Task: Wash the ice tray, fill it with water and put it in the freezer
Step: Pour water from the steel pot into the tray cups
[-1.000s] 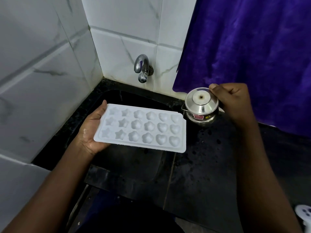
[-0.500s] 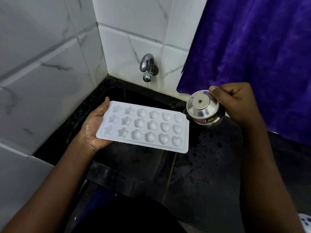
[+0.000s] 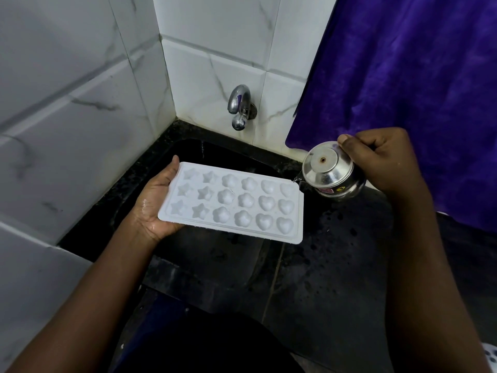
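Ice tray [image 3: 234, 203] sits mid-view, held roughly level above the black sink [image 3: 215, 149], long side running 9 to 3 o'clock. It's white, w/ 3 rows of 6 moulds: stars at the 9 o'clock end, flowers in the middle, hearts toward 3. Can't tell if there's water in the moulds.

Left hand [image 3: 154, 208] grips the tray at its 9 o'clock short edge, thumb up along the far corner, palm under the rim. The skin looks wet. The fingers are hidden beneath the tray.

At approx. 2 o'clock from the tray is a small steel pot [image 3: 330, 170] w/ lid on, tipped toward the tray. Its thin spout is just at the tray's far 3 o'clock corner. Right hand [image 3: 382, 160] is curled tight round the pot's handle side, thumb tip pressing the lid edge. There's a red sticker on the pot's body.

Tap [image 3: 240, 109] is on the white marbled tiles [image 3: 80, 90] at 12 o'clock from the tray, no stream visible. Purple cloth [image 3: 403, 76] hangs at 1–3 o'clock of the view. Dark counter [image 3: 336, 265] at 4–5 o'clock is speckled w/ drops.
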`<state>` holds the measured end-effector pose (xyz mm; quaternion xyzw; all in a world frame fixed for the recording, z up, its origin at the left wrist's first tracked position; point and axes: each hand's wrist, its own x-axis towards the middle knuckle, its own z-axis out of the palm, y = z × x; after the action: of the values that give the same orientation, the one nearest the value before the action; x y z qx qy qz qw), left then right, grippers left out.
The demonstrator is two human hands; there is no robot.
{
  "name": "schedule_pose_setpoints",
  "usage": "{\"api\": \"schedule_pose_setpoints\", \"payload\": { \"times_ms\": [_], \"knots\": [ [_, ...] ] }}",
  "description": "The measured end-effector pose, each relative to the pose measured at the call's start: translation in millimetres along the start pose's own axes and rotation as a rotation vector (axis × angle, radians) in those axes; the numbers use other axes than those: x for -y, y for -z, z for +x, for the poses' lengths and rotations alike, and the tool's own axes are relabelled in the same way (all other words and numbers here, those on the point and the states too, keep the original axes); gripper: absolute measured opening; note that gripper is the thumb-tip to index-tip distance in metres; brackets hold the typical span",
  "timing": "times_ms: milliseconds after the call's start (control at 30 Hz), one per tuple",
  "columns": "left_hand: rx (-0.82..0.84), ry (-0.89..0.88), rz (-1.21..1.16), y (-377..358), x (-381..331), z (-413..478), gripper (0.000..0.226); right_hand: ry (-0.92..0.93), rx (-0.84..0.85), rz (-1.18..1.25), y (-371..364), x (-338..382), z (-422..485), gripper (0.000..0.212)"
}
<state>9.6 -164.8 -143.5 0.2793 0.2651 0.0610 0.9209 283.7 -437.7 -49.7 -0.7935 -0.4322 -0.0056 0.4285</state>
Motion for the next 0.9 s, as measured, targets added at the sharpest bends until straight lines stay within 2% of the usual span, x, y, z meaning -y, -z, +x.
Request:
{"api": "schedule_pose_setpoints", "payload": {
  "times_ms": [900],
  "knots": [
    [0.051,0.014,0.013,7,-14,8,0.064,-0.005,-0.007,-0.005,-10,9,0,0.052]
  ]
}}
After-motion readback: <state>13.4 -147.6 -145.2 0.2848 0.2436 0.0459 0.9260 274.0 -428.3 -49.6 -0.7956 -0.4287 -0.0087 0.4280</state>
